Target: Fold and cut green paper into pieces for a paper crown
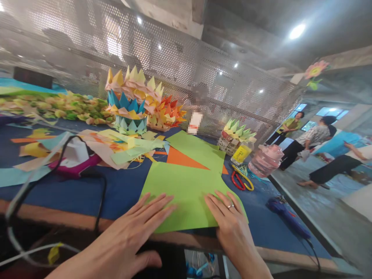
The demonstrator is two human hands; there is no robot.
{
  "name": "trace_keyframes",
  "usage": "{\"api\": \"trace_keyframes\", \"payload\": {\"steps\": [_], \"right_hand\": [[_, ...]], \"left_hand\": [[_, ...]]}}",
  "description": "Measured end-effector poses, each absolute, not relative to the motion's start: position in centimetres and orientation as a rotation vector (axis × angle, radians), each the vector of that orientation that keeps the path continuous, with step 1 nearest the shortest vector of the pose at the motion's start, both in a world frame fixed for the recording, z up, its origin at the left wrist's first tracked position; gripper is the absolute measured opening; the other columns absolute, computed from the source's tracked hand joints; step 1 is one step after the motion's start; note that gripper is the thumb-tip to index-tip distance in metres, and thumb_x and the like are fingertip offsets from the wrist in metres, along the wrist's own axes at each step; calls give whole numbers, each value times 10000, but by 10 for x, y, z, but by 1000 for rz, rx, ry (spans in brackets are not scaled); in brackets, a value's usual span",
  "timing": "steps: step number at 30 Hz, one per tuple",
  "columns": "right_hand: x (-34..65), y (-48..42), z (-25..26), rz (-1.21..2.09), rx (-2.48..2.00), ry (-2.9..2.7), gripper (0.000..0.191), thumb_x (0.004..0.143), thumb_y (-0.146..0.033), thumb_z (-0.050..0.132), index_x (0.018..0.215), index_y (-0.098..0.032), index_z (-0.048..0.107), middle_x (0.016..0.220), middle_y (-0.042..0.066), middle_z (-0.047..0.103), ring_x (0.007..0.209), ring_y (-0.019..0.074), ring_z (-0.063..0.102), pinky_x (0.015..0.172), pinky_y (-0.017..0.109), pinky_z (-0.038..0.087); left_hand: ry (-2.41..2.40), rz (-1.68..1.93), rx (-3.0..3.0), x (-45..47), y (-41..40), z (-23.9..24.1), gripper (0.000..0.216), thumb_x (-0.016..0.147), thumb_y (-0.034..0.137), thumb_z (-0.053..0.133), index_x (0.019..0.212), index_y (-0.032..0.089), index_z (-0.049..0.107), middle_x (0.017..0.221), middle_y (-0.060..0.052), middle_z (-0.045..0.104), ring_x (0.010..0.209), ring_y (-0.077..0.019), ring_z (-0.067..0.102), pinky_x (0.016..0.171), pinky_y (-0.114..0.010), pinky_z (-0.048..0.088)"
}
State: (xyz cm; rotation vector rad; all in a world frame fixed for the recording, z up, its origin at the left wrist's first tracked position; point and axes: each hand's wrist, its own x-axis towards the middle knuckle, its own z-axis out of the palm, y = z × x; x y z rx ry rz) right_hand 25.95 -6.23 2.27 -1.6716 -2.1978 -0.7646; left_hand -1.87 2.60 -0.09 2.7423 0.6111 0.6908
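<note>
A sheet of green paper (186, 186) lies at the near edge of the blue-covered table, in front of me. My left hand (142, 224) rests on its left side, palm down with the fingers stretched out. On its right side my right hand (229, 217), wearing a ring, lies flat with fingers extended. Behind it is another green sheet (200, 149), with an orange sheet (183, 159) partly showing between the two. Red and yellow scissors (242, 180) lie just to the right of the paper.
A purple glue gun (75, 164) with a looping cord lies left, a blue glue gun (287, 217) right. Paper scraps (122, 149) and folded-paper crowns (130, 110) stand behind. A yellow-labelled bottle (241, 153) and pink water jug (266, 159) are at back right. Several people are beyond.
</note>
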Motion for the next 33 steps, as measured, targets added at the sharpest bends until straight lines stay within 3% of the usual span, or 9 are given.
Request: {"api": "trace_keyframes", "payload": {"steps": [4,8,13,18,20,22,25,30,33], "right_hand": [[261,-56,47,-837,-1656,-2142,578,719,25,414,1250,-151,563,1179,47,681,1151,220,558,1073,400,293],[287,-61,63,-1046,-1903,-1800,493,856,-183,455,1340,-91,470,1208,164,639,1155,310,552,946,455,420],[304,-77,36,-880,-2196,-1696,805,903,-479,428,1480,0,135,1127,256,657,992,373,647,701,442,516],[283,-82,17,-595,-2139,-1811,973,851,-484,545,1496,-81,-62,1146,176,678,980,328,670,774,442,535],[276,-79,19,-553,-2143,-1828,948,843,-453,568,1499,-75,-3,1174,174,666,1038,321,648,818,452,532],[274,-75,22,-536,-2138,-1902,790,855,-440,565,1469,-77,226,1186,178,658,1085,311,627,851,453,528],[278,-72,23,-590,-2103,-2046,507,869,-457,556,1250,-122,564,1211,157,651,1149,319,590,926,500,494],[281,-74,25,-789,-2097,-2066,512,840,-535,564,1128,-123,660,1239,166,633,1222,380,517,912,560,488],[277,-72,25,-830,-2053,-2063,389,874,-435,548,1068,-129,688,1243,159,632,1223,373,516,903,539,497]], "left_hand": [[630,697,2793,-11,32,-5,761,833,326,655,1477,348,251,1454,-26,423,1286,-272,459,1037,-448,419],[595,862,2802,-6,38,-6,535,887,301,565,1405,285,433,1360,-33,545,1198,-234,560,1003,-369,462],[694,1096,2660,5,38,-7,340,933,313,472,1249,284,596,1184,1,686,1072,-212,654,936,-316,519],[823,1100,2600,8,38,-7,329,950,351,429,1188,250,631,1123,4,715,1042,-235,670,880,-341,558],[860,1080,2560,8,38,-8,337,954,366,414,1174,246,639,1121,4,717,1051,-231,666,863,-321,564],[885,1057,2528,7,37,-9,338,956,371,410,1168,249,642,1134,6,712,1062,-220,661,878,-302,554],[907,1044,2523,7,37,-10,340,957,377,410,1183,257,634,1151,12,704,1080,-217,651,911,-313,537],[916,1043,2525,9,35,-7,357,964,384,379,1153,243,646,1126,-3,715,1057,-231,663,879,-336,555],[913,1066,2510,9,35,-6,347,960,387,388,1133,244,653,1109,-6,722,1032,-231,675,850,-320,568]]}}
